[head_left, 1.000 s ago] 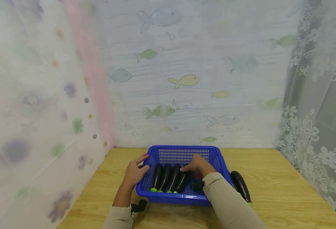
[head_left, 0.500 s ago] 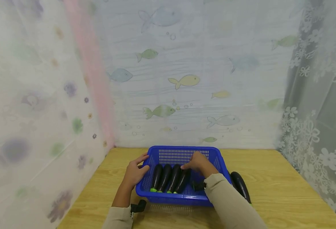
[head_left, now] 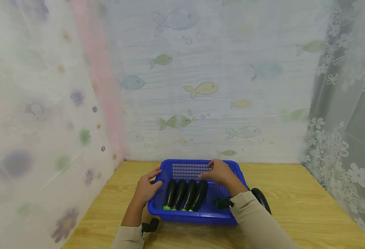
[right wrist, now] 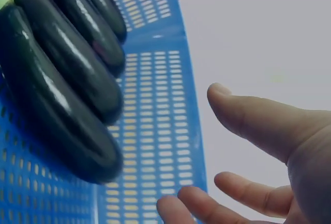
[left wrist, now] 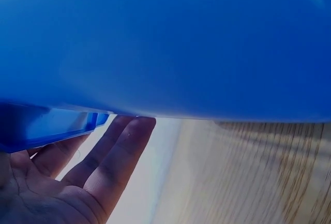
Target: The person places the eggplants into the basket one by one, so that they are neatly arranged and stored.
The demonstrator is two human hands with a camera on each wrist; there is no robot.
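Note:
A blue plastic basket with slotted walls stands on the table. Several dark eggplants lie side by side in its left half, green stem ends toward me. At the left rim is my left hand, thumb at the inner side and fingers outside, holding the basket; in the left wrist view the blue wall hides its thumb. My right hand hovers over the back right of the basket, holding nothing. Its thumb and fingers are spread apart beside the eggplants in the right wrist view.
Outside the basket, against its right side, lies another eggplant, partly covered by the right sleeve. The wooden table ends at a fish-print curtain behind, with more curtains at left and right.
My right hand has let go of the rightmost eggplant in the basket, lifted and moved right, its fingers opening. The left hand has stayed at the rim.

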